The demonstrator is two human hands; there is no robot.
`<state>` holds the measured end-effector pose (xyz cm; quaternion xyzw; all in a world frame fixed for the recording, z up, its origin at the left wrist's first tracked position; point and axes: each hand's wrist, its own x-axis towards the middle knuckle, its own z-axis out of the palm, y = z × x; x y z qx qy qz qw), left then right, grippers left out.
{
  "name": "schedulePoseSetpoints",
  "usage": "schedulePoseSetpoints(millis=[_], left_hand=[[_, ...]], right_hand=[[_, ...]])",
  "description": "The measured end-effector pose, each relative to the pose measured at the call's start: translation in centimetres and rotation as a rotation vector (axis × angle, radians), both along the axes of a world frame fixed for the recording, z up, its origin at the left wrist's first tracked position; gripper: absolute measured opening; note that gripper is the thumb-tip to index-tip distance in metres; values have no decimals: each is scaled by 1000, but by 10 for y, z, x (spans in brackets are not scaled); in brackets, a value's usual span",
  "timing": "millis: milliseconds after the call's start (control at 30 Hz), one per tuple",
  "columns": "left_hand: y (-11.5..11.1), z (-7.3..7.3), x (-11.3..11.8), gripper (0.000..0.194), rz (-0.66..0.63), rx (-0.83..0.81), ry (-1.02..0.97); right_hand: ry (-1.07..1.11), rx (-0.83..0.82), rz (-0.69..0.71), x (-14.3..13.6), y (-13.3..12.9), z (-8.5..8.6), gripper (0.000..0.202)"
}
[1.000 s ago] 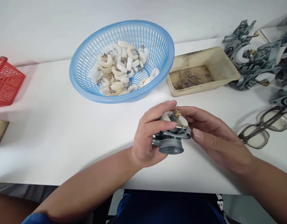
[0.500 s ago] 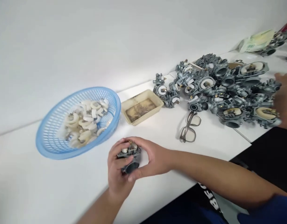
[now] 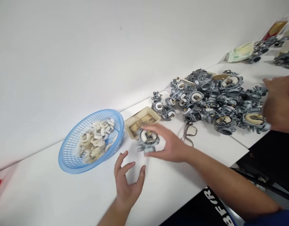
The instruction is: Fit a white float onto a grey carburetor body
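One carburetor [image 3: 148,141] pinched in our right hand [image 3: 170,146]
Our left hand [image 3: 128,180] hangs spread, holding nothing; one-handed, it might slip onto the table [image 3: 41,194].

Two bare forearms, no watch, ring or glove on either. Left hand [image 3: 127,183] with short, plain nails, its wrist uncovered down to the lower edge of the view. Right hand [image 3: 170,145] on a long bare forearm that ends in a bright blue short sleeve [image 3: 271,218] at the lower right corner. Below that arm, a dark, almost black garment [image 3: 205,208] with large white block letters, only partly readable, and a thin blue stripe beside the lettering.
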<state>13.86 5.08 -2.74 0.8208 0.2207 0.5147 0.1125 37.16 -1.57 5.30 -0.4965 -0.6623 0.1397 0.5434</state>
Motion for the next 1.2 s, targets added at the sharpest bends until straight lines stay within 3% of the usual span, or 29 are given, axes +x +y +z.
schedulePoseSetpoints(millis=[67,133,200,300,400,533,667,767,1000,1200], left_hand=[[0,1,1,36,-29,-24,53],[1,2,0,27,-45,-28,82],[2,4,-2,24,-77,-17,102],[2,7,-3,29,-169,9,160],[0,11,-2,34,-248,5,209],[-2,15,1,34,-301,-45,238],[-5,19,2,34,-325,-12,82],[-7,21,2,36,-315,-10,-24],[-4,15,0,35,-345,-98,26],[0,10,-3,33,-356,-188,62]], right_hand=[[-8,30,-130,27,-7,12,69],[-192,37,-358,56,-14,21,69],[-314,-72,-533,81,-20,26,67],[-439,-330,-679,107,-25,22,69],[-525,-452,-705,122,-23,7,74],[-618,-476,-683,129,-15,-18,69],[-670,-451,-726,130,-10,-34,71],[-689,-434,-770,130,-8,-39,73],[-653,-469,-791,130,-7,-50,85],[-479,-456,-767,132,-10,-54,98]])
